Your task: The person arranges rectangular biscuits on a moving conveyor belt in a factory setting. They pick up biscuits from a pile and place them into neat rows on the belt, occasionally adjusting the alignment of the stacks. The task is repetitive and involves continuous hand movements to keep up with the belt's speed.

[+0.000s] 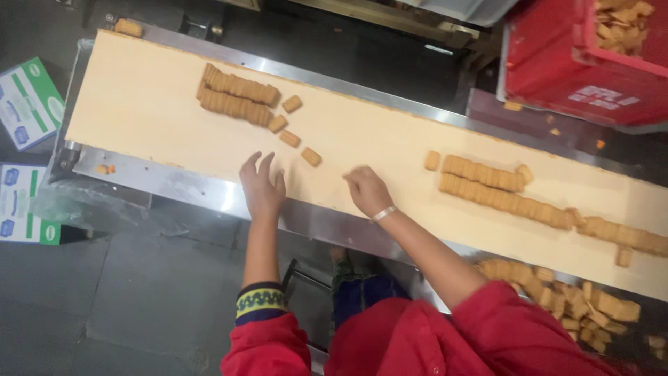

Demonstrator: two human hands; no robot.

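My left hand (262, 185) rests flat with fingers spread on the near edge of a cream conveyor belt (160, 111). It holds nothing. A few loose biscuits (311, 157) lie just beyond its fingertips. My right hand (366, 189) hovers over the belt with fingers curled downward; nothing shows in it. A silver bangle circles that wrist. Two stacked rows of biscuits (236, 97) sit farther up the belt to the left. More rows of biscuits (508, 191) lie to the right.
A red crate (557, 63) with biscuit pieces stands at the upper right. Below the belt at the right lies a pile of broken biscuits (570, 299). Green and white cartons (28, 104) sit on the floor at the left. The belt has a steel frame (174, 184).
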